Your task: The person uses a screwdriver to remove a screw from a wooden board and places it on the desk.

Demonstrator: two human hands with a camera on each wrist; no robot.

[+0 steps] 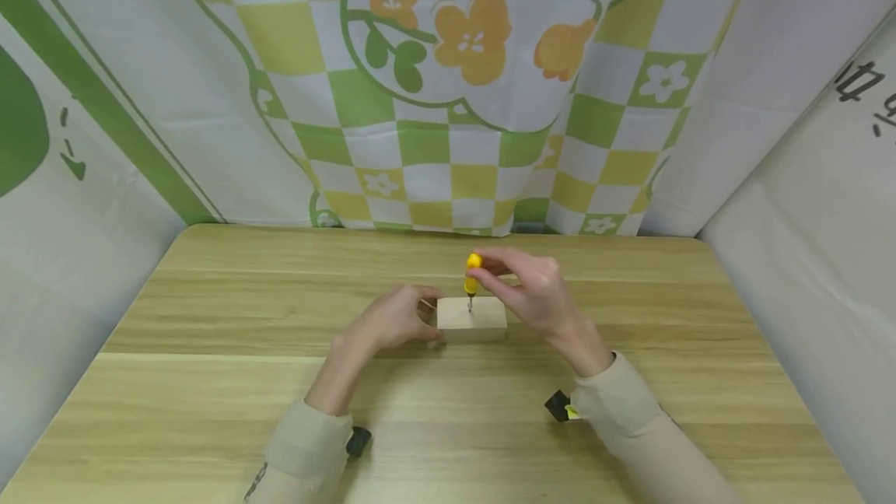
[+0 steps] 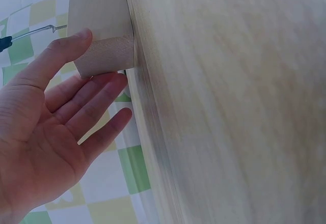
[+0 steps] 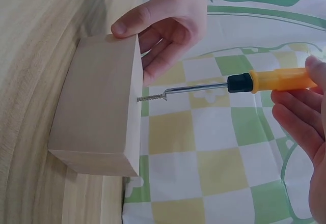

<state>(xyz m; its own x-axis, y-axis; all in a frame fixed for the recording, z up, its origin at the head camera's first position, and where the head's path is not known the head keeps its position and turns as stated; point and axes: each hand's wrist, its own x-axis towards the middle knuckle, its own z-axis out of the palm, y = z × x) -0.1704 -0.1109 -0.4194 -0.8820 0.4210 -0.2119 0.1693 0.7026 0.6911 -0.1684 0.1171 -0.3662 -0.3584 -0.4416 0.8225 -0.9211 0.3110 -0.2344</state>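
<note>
A pale wooden block [image 1: 471, 313] lies on the table with a screw [image 3: 153, 97] standing in its top face. My left hand [image 1: 395, 317] grips the block's left end, thumb on the near side and fingers on the far side. In my right hand [image 1: 535, 290] the yellow handle [image 3: 280, 79] of a screwdriver is pinched between thumb and fingers. The screwdriver's metal shaft [image 3: 196, 87] stands above the block, its tip at the screw head. The left wrist view shows the left thumb and fingers around the end of the block [image 2: 102, 15].
Wood-grain table [image 1: 448, 426] extends around the block. Behind it hangs a checked, flowered cloth [image 1: 427, 146], with white sheets [image 1: 826, 201] at both sides. Black straps or mounts [image 1: 358, 442] show at both sleeve cuffs.
</note>
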